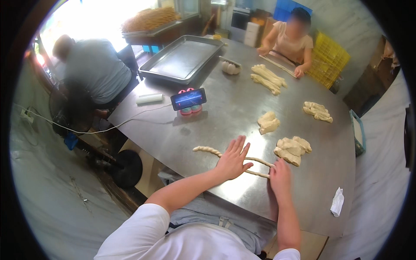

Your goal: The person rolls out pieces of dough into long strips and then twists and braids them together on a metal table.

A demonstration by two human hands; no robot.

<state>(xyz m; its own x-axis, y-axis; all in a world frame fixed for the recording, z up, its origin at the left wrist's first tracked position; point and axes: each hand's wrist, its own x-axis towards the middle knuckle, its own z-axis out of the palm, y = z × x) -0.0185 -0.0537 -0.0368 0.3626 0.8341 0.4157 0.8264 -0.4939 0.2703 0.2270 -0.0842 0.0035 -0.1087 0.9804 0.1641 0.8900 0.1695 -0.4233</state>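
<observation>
A thin dough rope point(206, 149) lies across the steel table point(227, 120) before me, its left end twisted like a cord. My left hand point(232, 160) rests palm down over the middle of it, fingers spread; the dough beneath is hidden. Right of that hand the dough runs as two separate strands point(258, 160). My right hand point(281, 177) has its fingers closed around their right ends. Just beyond it sits a heap of folded dough pieces point(292, 150). A smaller dough lump point(269, 123) lies farther back, and another dough pile point(318, 112) is to the right.
Across the table a co-worker point(292, 42) stretches a dough strip point(278, 66), near more dough strips point(268, 79). A large metal tray point(162, 79), a propped phone point(188, 98) with a cable, and a white roll point(149, 98) stand left. Crumpled paper point(337, 202) lies right. Another person point(97, 68) bends at left.
</observation>
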